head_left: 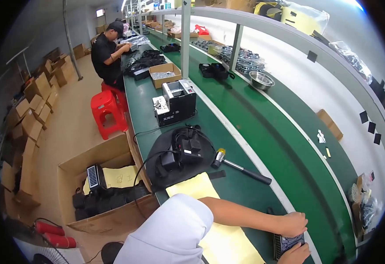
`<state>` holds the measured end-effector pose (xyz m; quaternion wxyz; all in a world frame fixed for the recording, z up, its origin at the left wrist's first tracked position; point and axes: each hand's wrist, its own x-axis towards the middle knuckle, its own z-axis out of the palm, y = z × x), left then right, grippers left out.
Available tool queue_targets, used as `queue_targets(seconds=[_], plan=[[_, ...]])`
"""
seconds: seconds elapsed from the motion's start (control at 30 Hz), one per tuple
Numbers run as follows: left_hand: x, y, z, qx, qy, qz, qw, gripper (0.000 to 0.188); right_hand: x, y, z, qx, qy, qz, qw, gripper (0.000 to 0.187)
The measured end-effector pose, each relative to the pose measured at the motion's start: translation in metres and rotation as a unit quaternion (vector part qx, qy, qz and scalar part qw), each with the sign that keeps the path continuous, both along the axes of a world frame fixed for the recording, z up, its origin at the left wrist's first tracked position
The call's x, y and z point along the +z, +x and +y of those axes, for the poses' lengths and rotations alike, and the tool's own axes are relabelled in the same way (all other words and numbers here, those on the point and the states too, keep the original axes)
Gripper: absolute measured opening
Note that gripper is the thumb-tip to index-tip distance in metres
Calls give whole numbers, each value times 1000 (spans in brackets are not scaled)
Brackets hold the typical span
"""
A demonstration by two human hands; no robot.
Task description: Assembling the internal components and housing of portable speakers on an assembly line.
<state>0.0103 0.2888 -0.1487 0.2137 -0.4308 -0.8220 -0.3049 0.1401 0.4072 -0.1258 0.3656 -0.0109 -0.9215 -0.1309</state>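
Observation:
At the lower right, a black box-shaped device with a ribbed side and a greyish top [283, 244] rests on the green workbench, partly covered by my hands. My left hand [292, 224] is over its far end, fingers curled together; whatever they pinch is hidden. Against the near end, my right hand [297, 254] grips the device with bent fingers. Yellow sheets [221, 237] lie under my left forearm. Farther up the bench is a hammer [240, 166] with a yellow-tipped head and a dark handle.
Black corded units [188, 152] sit on a round dark mat beyond the sheets, before a black machine [175, 105]. An open carton [104, 211] of black devices stands left of the bench. A green conveyor belt [262, 136] runs along the right. A co-worker [108, 57] sits farther off.

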Motion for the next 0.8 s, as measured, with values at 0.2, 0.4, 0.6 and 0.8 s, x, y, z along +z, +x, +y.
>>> queue_targets(seconds=[0.2, 0.4, 0.6, 0.8], plan=[[15, -30, 18, 30, -124, -112, 985, 25, 50, -25, -6, -75, -255, -269, 926, 56], [6, -18, 17, 88, -56, -117, 988, 24, 58, -8, -15, -120, -279, -293, 906, 62], [16, -15, 24, 125, 28, -327, 936, 25, -40, -31, 87, 80, -730, -70, 675, 52], [22, -20, 11, 127, -57, -239, 961, 24, -19, -8, 42, 15, -545, -103, 832, 56]])
